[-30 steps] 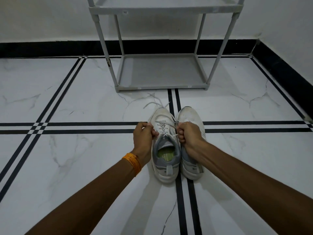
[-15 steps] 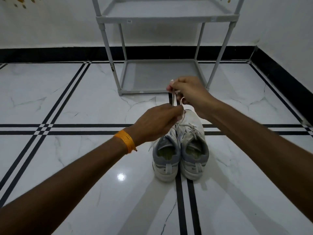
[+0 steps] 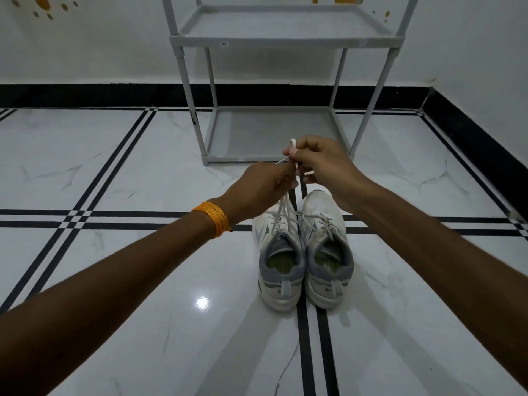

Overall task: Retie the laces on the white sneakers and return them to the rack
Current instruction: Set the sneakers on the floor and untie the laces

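Head view: the two white sneakers sit side by side just right of the frame's centre, toes pointing up the frame toward the grey rack [image 3: 285,41], heels toward the camera; the left sneaker [image 3: 278,252] and the right sneaker [image 3: 325,247] touch along their inner sides, resting on the marble floor [image 3: 114,172]. Both hands are raised above the toes, in the gap between shoes and rack. The left hand [image 3: 263,187] is closed on the laces [image 3: 281,212], which rise taut from the left sneaker's eyelets up into its grip; the right hand [image 3: 320,161] is pinched shut on a small loop of lace that peeks out above its fingertips [image 3: 293,151]. The hands nearly touch, the right slightly higher in the frame. The lace runs roughly along the shoe's long axis, so tightening a bow likely means pulling apart sideways. The right sneaker's laces look loosely crossed; whether they are tied is unclear. The rack's bottom shelf lies directly beyond the hands.
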### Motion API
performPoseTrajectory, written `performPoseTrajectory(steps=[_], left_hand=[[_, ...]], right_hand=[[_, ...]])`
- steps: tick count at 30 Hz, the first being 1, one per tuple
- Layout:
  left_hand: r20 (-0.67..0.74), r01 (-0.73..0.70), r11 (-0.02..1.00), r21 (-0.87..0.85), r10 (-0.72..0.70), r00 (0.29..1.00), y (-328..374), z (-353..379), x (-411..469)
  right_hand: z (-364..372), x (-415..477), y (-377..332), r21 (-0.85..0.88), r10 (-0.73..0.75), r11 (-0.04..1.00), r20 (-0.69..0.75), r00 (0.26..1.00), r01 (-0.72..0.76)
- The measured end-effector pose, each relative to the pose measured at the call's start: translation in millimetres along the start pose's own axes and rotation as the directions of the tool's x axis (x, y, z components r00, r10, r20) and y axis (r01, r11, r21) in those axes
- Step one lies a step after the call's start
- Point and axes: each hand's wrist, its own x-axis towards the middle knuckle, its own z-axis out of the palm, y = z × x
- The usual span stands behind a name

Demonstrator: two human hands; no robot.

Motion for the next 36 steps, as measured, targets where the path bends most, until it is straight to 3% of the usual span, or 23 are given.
performPoseTrajectory(steps=[6, 10, 12, 16, 19, 22, 24, 26, 28, 32, 34, 36], left_hand=[[-0.110, 0.117, 0.972, -0.202, -0.142, 0.984, 2.8, -5.6, -5.7], [-0.070, 0.265, 0.872, -0.411, -0.320, 0.945, 1.3, -7.7, -9.4], [-0.056, 0.280, 0.869, -0.408, -0.330, 0.942, 0.0, -8.9, -10.2], [-0.037, 0.273, 0.888, -0.370, -0.307, 0.951, 5.9, -10.1, -10.6], [-0.041, 0.256, 0.896, -0.364, -0.290, 0.956, 9.3, -11.4, -11.4], [-0.047, 0.232, 0.896, -0.378, -0.269, 0.962, 10.1, -14.4, -13.0], [-0.050, 0.164, 0.947, -0.277, -0.185, 0.982, 7.5, -17.1, -16.7], [-0.034, 0.042, 0.995, -0.087, -0.045, 0.998, -0.6, -17.4, -21.7], [-0.015, -0.020, 0.999, 0.042, 0.021, 1.000, -7.4, -17.0, -26.2], [-0.008, 0.001, 0.998, 0.066, -0.001, 1.000, -5.2, -26.8, -25.0], [0.095, 0.003, 0.980, 0.198, -0.022, 0.995, -4.7, -32.0, -20.4], [0.211, 0.057, 0.939, 0.338, -0.135, 0.968, -4.9, -33.5, -15.0]], right_hand=[[-1.2, -0.4, 5.9, -0.037, 0.042, 0.998, -0.072, 0.997, -0.045], [0.9, -12.9, 14.7, -0.157, 0.100, 0.983, 0.044, 0.994, -0.092], [6.7, -16.1, 18.0, -0.249, 0.078, 0.966, 0.054, 0.995, -0.062], [15.7, -10.8, 23.3, -0.442, -0.066, 0.896, -0.067, 0.996, 0.029], [19.2, -13.4, 22.5, -0.447, -0.104, 0.893, -0.103, 0.989, 0.047], [17.0, -16.6, 20.9, -0.318, -0.061, 0.948, -0.193, 0.979, -0.004], [9.0, -14.9, 15.9, -0.086, 0.102, 0.988, -0.248, 0.963, -0.126], [-1.3, -13.9, 7.9, 0.179, 0.286, 0.951, -0.190, 0.939, -0.253], [-10.1, -15.0, -0.3, 0.328, 0.357, 0.892, -0.091, 0.930, -0.311], [-22.7, -13.5, -15.8, 0.532, 0.319, 0.805, -0.015, 0.948, -0.262], [-27.5, -11.3, -24.7, 0.567, 0.279, 0.794, -0.020, 0.960, -0.219], [-28.7, -9.1, -30.8, 0.535, 0.239, 0.824, -0.034, 0.970, -0.185]])
